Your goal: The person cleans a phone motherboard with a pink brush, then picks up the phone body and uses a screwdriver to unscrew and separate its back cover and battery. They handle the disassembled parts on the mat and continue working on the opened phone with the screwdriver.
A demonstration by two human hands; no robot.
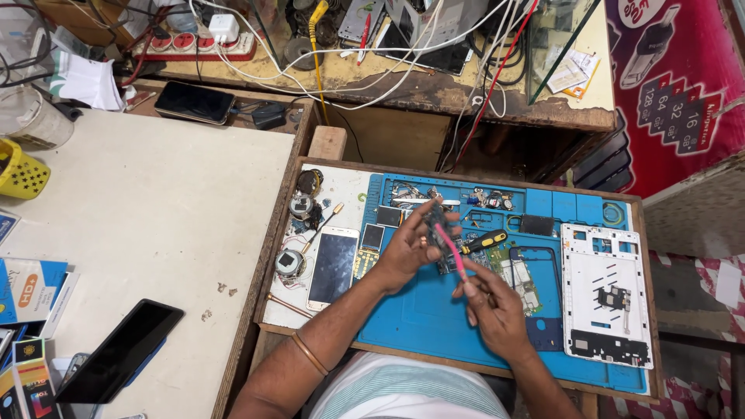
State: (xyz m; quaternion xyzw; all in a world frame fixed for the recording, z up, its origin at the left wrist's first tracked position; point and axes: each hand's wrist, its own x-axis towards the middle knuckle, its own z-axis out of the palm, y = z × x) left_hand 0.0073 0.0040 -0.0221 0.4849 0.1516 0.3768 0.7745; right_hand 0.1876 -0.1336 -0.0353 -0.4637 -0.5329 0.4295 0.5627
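My left hand [405, 250] holds a small dark electronic part [434, 221] up over the blue repair mat [434, 322]. My right hand [490, 309] grips a thin pink tool [455, 253] whose tip touches that part. A yellow and black screwdriver [485, 240] lies on the mat just behind the hands. A phone with a cracked screen [332, 266] rests left of my left hand. A green circuit board [521, 278] lies to the right of my right hand.
A white phone frame [605, 291] lies at the mat's right end. Small round parts [299, 206] sit at the tray's left edge. A black phone [120, 351] and coloured boxes [27, 291] lie on the white table. A power strip [194, 43] and cables fill the back shelf.
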